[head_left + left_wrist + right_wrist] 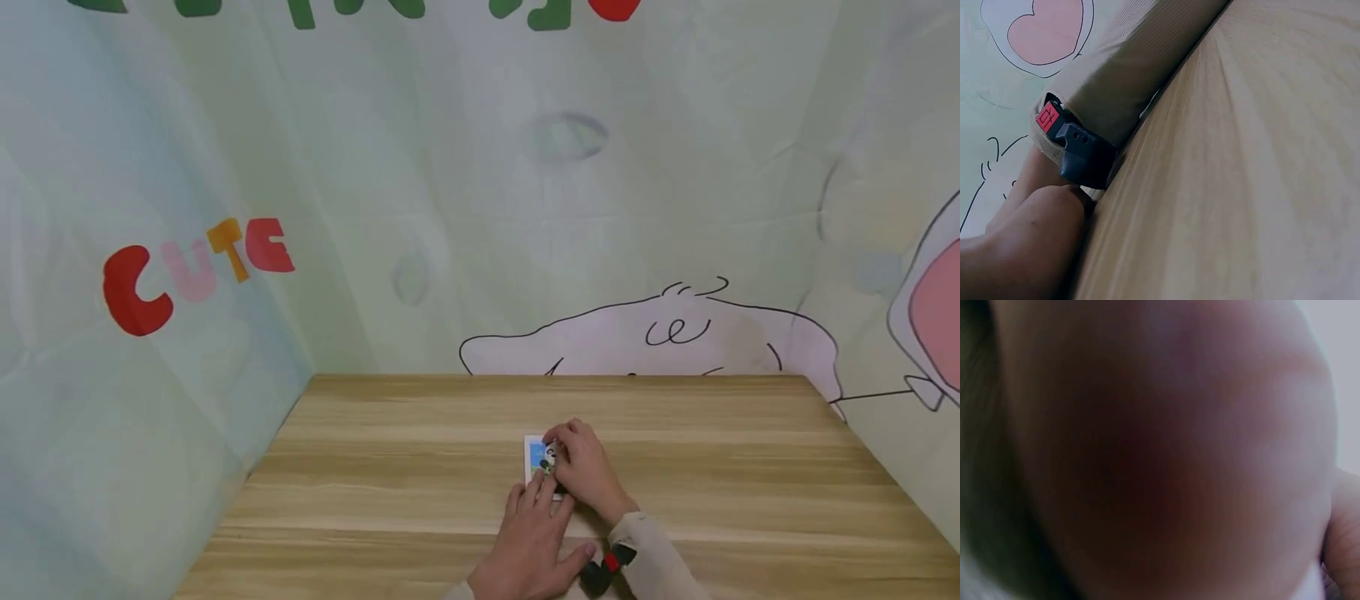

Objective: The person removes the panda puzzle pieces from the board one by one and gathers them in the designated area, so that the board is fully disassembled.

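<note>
Both the left hand [528, 537] and the right hand [587, 468] are at a small picture card [534, 454] on the wooden tabletop [375, 467], a little before 6 o'clock from the centre of the head view. The left hand lies at the card's 6 o'clock with its fingers extended, fingertips over the near edge, grasping nothing. The right hand, at 3 to 4 o'clock, bends its fingers over the card's right part and hides it; whether they pinch anything I cannot tell. A white border, some blue and a black-and-white figure are all that show of the card.

At the card's 5 o'clock, a black device [600, 575] with a red patch sits at the right cuff, beside the left thumb. Blurred skin covers most of the right wrist view, and the left wrist view misses the card. Green lettering [302, 12] at 12 o'clock on the backdrop [360, 167] is cut off.
</note>
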{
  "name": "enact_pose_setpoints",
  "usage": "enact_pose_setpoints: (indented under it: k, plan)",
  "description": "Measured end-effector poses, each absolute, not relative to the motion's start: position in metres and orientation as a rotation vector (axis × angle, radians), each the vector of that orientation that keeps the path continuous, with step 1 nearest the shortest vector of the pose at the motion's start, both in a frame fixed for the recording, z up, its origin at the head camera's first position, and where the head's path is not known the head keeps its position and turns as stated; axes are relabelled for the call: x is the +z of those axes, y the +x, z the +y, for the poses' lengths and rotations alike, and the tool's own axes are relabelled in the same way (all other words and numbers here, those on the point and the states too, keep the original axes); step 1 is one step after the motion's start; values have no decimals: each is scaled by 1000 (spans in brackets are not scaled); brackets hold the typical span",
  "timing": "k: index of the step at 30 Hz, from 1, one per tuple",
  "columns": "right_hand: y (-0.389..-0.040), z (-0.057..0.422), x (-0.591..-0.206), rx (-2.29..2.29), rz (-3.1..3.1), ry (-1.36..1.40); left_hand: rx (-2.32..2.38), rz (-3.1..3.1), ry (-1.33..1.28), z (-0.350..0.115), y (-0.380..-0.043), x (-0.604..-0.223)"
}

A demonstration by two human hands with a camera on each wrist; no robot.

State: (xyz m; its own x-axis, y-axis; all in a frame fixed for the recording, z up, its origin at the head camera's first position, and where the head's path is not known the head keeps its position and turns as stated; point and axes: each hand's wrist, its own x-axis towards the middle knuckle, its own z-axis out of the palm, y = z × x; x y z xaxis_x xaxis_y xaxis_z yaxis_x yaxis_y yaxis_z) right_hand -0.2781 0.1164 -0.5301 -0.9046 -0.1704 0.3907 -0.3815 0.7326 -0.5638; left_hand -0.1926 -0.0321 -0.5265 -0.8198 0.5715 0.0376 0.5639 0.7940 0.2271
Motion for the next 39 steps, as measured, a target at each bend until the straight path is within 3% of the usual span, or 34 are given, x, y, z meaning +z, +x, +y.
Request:
enact_pose_setpoints:
  k: [39]
  plan:
    - [-279, 107, -523, 1063, -2703, 294, 388, 2918, 875, -34, -189, -522]
